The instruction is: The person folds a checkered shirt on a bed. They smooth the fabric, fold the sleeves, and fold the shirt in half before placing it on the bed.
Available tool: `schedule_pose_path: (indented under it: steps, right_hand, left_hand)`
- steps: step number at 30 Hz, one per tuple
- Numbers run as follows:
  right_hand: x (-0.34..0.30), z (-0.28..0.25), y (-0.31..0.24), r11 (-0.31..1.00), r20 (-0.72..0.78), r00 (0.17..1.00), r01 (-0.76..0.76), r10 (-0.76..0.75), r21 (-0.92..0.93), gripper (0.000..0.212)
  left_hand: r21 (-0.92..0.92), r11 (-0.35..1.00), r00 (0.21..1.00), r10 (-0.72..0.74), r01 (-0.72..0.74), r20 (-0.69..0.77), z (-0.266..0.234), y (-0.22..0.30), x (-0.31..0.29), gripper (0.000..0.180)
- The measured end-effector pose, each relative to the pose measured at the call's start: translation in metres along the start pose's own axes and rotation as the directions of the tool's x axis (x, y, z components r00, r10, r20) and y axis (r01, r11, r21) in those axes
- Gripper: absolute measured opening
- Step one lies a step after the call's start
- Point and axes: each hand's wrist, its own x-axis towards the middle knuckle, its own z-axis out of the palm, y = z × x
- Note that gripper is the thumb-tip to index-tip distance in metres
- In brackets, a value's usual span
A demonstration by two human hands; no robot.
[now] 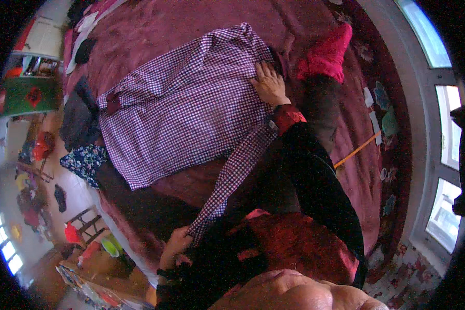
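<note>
Checked shirt (181, 108) is lying spread flat on the bed (155, 31), mid-cover. Right hand (268, 82) is pressing open-palmed on its shoulder — grip released. Left hand (174, 247) is pinching the sleeve (232, 175) cuff taut past the bed's near edge. Risk: uneven pull is likely dragging the body askew, creasing it — or the cuff slipping free.
</note>
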Motion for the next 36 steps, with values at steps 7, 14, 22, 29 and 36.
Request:
schedule_pose_path:
  steps: [7, 14, 22, 29, 36]
  right_hand:
    - [0.011, 0.004, 0.007, 1.000, 0.071, 0.997, -0.015, 0.016, -0.021, 0.069]
    - [-0.045, -0.014, 0.003, 0.974, 0.125, 0.967, 0.226, -0.222, -0.018, 0.070]
    - [-0.142, 0.003, 0.024, 0.910, 0.356, 0.840, 0.404, -0.409, 0.094, 0.062]
    - [-0.166, -0.004, 0.023, 0.885, 0.157, 0.872, 0.464, -0.464, 0.034, 0.068]
    - [-0.156, 0.000, 0.023, 0.949, 0.285, 0.910, 0.314, -0.302, 0.006, 0.069]
  left_hand:
    - [-0.055, 0.990, 0.992, 0.130, -0.130, 0.002, 0.001, -0.011, 0.006, 0.034]
    - [0.084, 0.953, 0.953, 0.297, -0.292, -0.053, 0.001, -0.036, 0.010, 0.032]
    - [-0.103, 0.945, 0.947, 0.298, -0.310, -0.118, 0.015, -0.037, 0.002, 0.022]
    - [-0.072, 0.956, 0.948, 0.269, -0.285, -0.170, 0.015, -0.031, -0.006, 0.010]
    - [0.112, 0.904, 0.873, 0.427, -0.412, -0.234, 0.013, -0.037, -0.013, 0.017]
